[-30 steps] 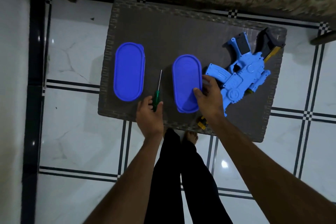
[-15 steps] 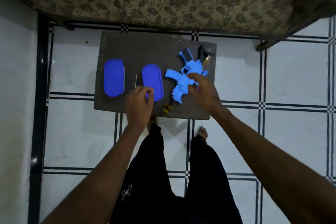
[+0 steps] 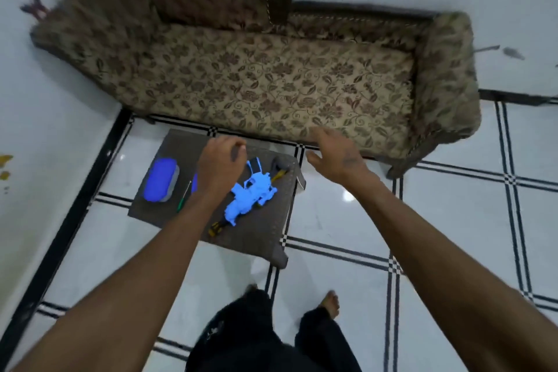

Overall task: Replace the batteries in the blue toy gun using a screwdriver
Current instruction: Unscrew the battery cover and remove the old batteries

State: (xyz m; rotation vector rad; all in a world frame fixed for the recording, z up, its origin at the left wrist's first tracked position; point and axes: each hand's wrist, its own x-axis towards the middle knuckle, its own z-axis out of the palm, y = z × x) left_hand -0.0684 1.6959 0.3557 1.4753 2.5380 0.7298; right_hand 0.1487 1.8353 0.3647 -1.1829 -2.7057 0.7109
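The blue toy gun (image 3: 252,195) lies on a low dark woven table (image 3: 259,238), with a yellow-black tip toward the near edge. A green-handled screwdriver (image 3: 183,197) lies on the table left of it. My left hand (image 3: 219,167) hovers above the table's middle with fingers loosely curled, holding nothing, and covers most of a second blue box (image 3: 194,183). My right hand (image 3: 335,149) is lifted off to the right of the table, fingers spread, over the floor and the sofa's edge.
A blue oval lidded box (image 3: 160,180) sits at the table's left. A floral-patterned sofa (image 3: 271,75) stands directly behind the table. White tiled floor with black lines surrounds it; a wall runs along the left. My legs and bare feet are below.
The view has pulled back and up. My left hand left the screwdriver and rose over the table. My right hand came off the toy gun and moved right.
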